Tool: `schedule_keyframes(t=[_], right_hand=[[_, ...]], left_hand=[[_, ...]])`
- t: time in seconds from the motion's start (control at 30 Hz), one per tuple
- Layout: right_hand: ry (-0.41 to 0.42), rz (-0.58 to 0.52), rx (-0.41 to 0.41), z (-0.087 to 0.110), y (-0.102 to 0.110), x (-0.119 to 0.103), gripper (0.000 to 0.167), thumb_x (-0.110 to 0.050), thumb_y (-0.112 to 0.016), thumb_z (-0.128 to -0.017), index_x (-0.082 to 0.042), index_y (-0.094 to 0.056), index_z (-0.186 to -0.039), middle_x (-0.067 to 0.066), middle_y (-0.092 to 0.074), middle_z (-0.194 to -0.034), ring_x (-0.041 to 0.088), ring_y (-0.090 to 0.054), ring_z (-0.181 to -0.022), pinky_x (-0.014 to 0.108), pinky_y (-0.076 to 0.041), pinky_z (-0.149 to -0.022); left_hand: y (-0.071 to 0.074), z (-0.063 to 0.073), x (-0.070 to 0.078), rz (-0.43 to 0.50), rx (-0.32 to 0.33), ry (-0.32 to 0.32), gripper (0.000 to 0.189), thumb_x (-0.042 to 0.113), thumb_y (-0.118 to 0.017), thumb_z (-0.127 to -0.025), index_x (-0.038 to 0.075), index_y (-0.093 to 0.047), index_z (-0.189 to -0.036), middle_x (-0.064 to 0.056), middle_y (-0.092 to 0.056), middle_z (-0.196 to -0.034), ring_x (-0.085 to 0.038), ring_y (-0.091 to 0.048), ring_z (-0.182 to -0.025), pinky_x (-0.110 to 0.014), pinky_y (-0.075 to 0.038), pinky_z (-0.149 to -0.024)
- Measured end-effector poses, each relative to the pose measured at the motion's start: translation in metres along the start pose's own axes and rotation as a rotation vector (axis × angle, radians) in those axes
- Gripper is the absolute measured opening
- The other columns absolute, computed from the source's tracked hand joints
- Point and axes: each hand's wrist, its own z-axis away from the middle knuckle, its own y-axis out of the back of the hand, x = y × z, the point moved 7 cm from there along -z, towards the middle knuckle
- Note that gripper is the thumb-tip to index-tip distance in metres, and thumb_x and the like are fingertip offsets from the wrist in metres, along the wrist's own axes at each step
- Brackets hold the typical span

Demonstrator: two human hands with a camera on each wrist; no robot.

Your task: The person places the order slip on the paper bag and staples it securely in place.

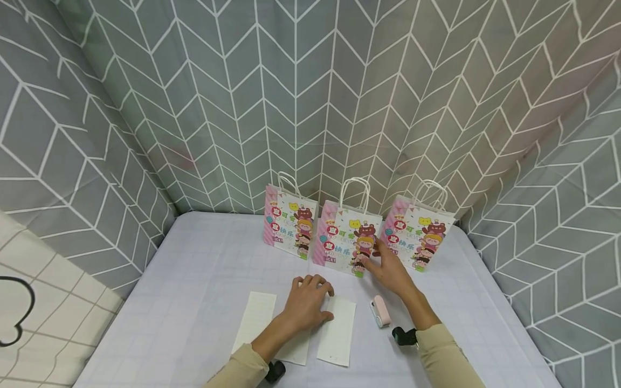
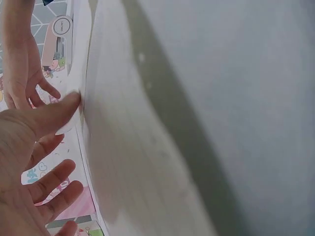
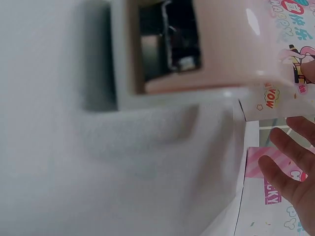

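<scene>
My left hand is over the narrow white paper sheets, fingers loosely bent, thumb at the left edge of the right sheet. In the left wrist view its thumb lies close to the sheet's edge and the other fingers spread apart. My right hand reaches to the right side of the middle gift bag, thumb at its printed front. In the right wrist view its fingers are spread at the gap between that bag and the right gift bag.
Another matching gift bag stands at left. Two more sheets lie on the table: the left sheet and the middle sheet, partly under my left arm. A pink-and-white stapler-like tool lies near my right wrist. A patterned curtain hangs behind.
</scene>
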Motion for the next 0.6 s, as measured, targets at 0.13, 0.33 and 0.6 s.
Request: schedule_keyframes(t=[0.13, 0.33, 0.6], right_hand=[[0.011, -0.015, -0.004, 0.005, 0.001, 0.000, 0.076, -0.044, -0.066, -0.096, -0.008, -0.032, -0.153, 0.020, -0.056, -0.138, 0.039, -0.055, -0.126, 0.058, -0.045, -0.100], [0.013, -0.004, -0.016, 0.009, 0.000, 0.002, 0.076, -0.045, -0.066, -0.096, -0.009, -0.031, -0.153, 0.017, -0.057, -0.139, 0.038, -0.056, -0.125, 0.058, -0.045, -0.100], [0.017, -0.012, -0.042, 0.014, 0.000, 0.002, 0.078, -0.045, -0.066, -0.096, -0.008, -0.031, -0.154, 0.019, -0.055, -0.141, 0.039, -0.056, -0.126, 0.058, -0.046, -0.099]], left_hand=[[0.003, 0.000, 0.003, -0.003, 0.033, -0.015, 0.027, 0.043, -0.087, -0.076, 0.030, -0.069, -0.092, 0.007, -0.066, -0.107, -0.020, -0.059, -0.106, -0.052, -0.039, -0.096], [0.007, 0.001, 0.005, 0.005, 0.093, -0.042, 0.017, 0.038, -0.084, -0.080, 0.031, -0.069, -0.081, 0.011, -0.067, -0.093, -0.016, -0.061, -0.095, -0.050, -0.041, -0.093], [0.019, 0.000, 0.002, 0.099, 0.150, -0.009, 0.016, 0.032, -0.085, -0.081, 0.030, -0.069, -0.079, 0.015, -0.068, -0.080, -0.009, -0.063, -0.081, -0.048, -0.042, -0.089]])
